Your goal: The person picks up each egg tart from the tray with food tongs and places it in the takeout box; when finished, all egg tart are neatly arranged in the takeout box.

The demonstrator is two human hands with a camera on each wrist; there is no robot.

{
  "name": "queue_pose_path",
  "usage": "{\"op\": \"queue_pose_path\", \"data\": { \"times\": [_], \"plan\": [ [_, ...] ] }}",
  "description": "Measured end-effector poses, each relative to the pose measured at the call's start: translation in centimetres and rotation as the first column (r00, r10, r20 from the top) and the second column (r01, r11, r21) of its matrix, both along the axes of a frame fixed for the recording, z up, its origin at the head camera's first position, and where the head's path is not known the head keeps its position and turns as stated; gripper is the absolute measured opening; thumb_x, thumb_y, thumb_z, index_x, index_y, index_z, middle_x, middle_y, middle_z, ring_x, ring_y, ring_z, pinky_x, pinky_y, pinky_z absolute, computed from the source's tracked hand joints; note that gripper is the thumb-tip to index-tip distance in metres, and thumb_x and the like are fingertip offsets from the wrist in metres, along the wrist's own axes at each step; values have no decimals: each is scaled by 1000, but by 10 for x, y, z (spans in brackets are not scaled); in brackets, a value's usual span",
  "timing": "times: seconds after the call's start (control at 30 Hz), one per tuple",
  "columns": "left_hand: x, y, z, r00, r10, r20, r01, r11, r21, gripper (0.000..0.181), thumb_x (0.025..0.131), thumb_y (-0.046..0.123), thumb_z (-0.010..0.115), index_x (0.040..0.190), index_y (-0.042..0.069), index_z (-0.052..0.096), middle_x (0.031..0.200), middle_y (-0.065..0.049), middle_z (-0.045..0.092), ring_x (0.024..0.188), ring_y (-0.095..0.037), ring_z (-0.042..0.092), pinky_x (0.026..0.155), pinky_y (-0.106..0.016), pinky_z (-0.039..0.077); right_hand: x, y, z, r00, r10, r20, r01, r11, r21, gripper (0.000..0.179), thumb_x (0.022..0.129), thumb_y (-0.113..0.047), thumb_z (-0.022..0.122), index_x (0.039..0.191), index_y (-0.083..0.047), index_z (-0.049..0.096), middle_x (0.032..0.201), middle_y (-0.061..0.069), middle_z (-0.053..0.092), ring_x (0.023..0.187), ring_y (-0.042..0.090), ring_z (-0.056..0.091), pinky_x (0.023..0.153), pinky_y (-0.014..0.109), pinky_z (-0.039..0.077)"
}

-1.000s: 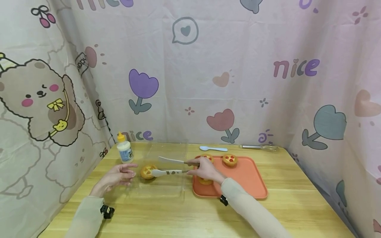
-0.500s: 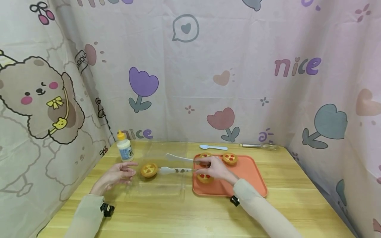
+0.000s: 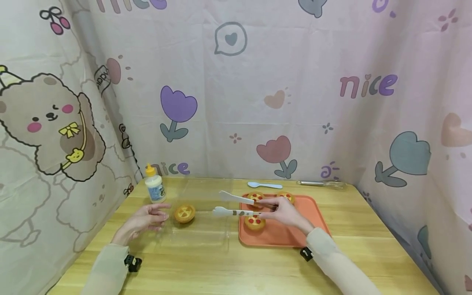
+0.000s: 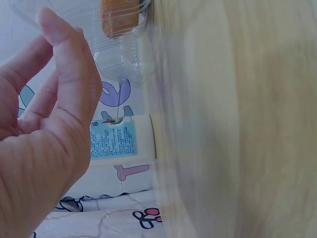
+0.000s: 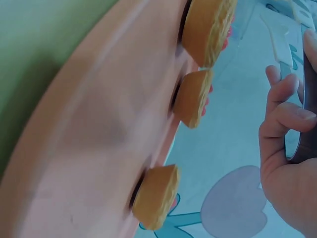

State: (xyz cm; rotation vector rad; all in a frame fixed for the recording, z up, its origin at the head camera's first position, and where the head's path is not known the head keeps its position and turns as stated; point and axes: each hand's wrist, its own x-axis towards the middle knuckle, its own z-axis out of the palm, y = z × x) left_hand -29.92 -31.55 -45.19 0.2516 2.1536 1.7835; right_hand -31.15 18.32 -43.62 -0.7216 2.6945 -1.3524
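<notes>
My right hand (image 3: pixel 285 211) grips a pair of tongs (image 3: pixel 236 212) with white spoon-like ends, spread apart and holding nothing. They point left above the edge of the orange tray (image 3: pixel 307 213), partly over the clear plastic box (image 3: pixel 210 235). Several tarts are around: one with a yellow top (image 3: pixel 184 214) sits in the left part of the box, and three with red spots, such as the front one (image 3: pixel 255 222), stand on the tray. Beside the box's left side, my left hand (image 3: pixel 147 221) has loosely bent fingers and no object in them; the left wrist view shows its palm side (image 4: pixel 54 109).
A white bottle with a yellow cap (image 3: pixel 155 186) stands behind the left hand. At the table's back edge lie a pale blue spoon (image 3: pixel 264 185) and a whisk (image 3: pixel 321 184). A patterned curtain (image 3: pixel 236 102) hangs behind the table.
My right hand has moved right with the tongs, away from the tart in the clear box and over the tray. The left hand has stayed beside the box.
</notes>
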Motion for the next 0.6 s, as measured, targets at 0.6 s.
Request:
{"op": "queue_pose_path", "data": {
  "times": [0.6],
  "plan": [
    [-4, 0, 0, 1000, 17, 8, -17, 1000, 9, 62, 94, 10, 65, 146, -6, 35, 99, -6, 68, 85, -19, 66, 73, -34, 60, -2, 44, 9, 996, -78, -41, 80, 995, 60, 47, 82, -33, 80, 127, -25, 67, 122, 2, 68, 86, 17, 56, 69, 24, 45]
  ]
}}
